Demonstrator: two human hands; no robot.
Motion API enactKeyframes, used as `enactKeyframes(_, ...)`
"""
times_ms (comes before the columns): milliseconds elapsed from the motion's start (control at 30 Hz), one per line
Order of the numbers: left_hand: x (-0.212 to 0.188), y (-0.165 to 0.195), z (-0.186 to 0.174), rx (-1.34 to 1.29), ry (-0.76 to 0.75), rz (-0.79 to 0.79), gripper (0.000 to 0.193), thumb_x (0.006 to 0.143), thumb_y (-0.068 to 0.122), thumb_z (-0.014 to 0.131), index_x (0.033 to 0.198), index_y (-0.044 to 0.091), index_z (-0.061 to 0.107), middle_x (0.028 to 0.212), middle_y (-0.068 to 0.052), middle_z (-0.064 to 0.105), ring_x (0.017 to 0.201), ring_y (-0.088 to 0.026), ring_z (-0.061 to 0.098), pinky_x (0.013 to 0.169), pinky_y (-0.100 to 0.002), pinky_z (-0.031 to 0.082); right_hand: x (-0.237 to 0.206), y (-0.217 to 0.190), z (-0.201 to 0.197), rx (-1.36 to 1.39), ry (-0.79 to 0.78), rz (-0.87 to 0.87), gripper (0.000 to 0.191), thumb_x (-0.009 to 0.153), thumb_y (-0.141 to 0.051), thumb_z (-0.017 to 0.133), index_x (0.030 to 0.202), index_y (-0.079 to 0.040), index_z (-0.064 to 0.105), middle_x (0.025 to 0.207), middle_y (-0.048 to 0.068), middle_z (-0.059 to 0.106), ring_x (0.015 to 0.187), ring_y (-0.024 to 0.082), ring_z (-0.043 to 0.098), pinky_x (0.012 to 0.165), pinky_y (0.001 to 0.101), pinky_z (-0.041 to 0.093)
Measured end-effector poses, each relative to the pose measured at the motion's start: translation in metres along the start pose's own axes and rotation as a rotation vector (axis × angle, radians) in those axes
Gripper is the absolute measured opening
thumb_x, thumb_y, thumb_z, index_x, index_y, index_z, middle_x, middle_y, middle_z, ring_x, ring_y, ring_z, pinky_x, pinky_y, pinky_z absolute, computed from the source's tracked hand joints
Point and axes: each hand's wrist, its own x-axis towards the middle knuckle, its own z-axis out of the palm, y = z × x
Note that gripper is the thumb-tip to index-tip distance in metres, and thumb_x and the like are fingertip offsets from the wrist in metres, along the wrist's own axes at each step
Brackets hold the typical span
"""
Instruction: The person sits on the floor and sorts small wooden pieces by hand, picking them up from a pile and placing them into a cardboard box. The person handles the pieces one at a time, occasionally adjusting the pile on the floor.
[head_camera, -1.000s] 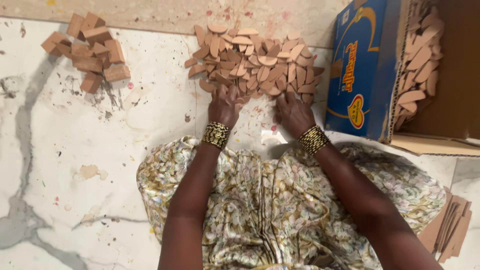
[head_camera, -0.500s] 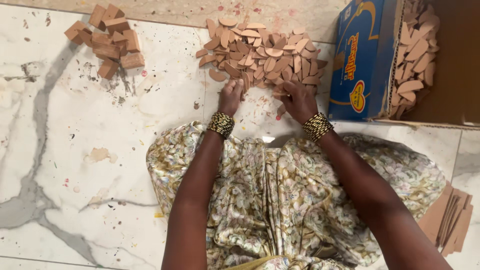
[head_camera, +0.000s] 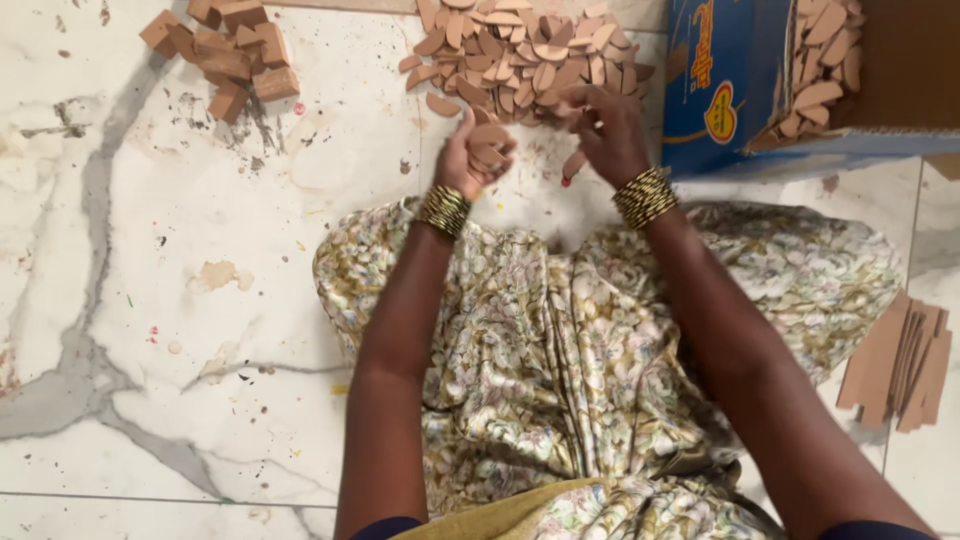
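Wooden pieces (head_camera: 530, 50): heap, top centre.
Left hand (head_camera: 470, 155): raised, fingers curled round several pieces.
Right hand (head_camera: 610, 130): fingers half-curled, touching heap's edge.

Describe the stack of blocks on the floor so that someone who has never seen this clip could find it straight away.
Start at the white marble floor and look to its upper left corner, well left of the blue cardboard box. There lies the small heap of chunky brown wooden blocks. Unlike the big pile of thin, flat oval wooden pieces that the hands work at, these are thick and square-edged.
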Motion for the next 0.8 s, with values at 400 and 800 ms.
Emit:
enactKeyframes(400,0.011,0.03,-0.029,-0.05,0.014,0.147,0.046,0.099,0.05,0.057,0.133,0.02,0.049,0.12,-0.007,0.072,0.109,-0.028,0.068,0.087,-0.056,0.059,-0.028,0.041,0.035,-0.403,-0.067,0.068,0.018,0.086,-0.008,0.076,0.101,-0.01,0.066,0.103,0.015,0.06,0.088,0.033,0.064,0.077,0.0472,0.055)
enactKeyframes(800,0.017,0.021,-0.012,-0.157,-0.043,0.104,0.058,0.092,0.058,0.059,0.122,0.009,0.059,0.117,-0.016,0.072,0.092,-0.027,0.075,0.077,-0.045,0.064,0.039,-0.035,0.094,-0.005,-0.12,-0.032,0.036,0.086,-0.024,0.084,0.112,-0.004,0.068,0.104,0.009,0.06,0.085,0.02,0.067,0.074,0.032,0.059)
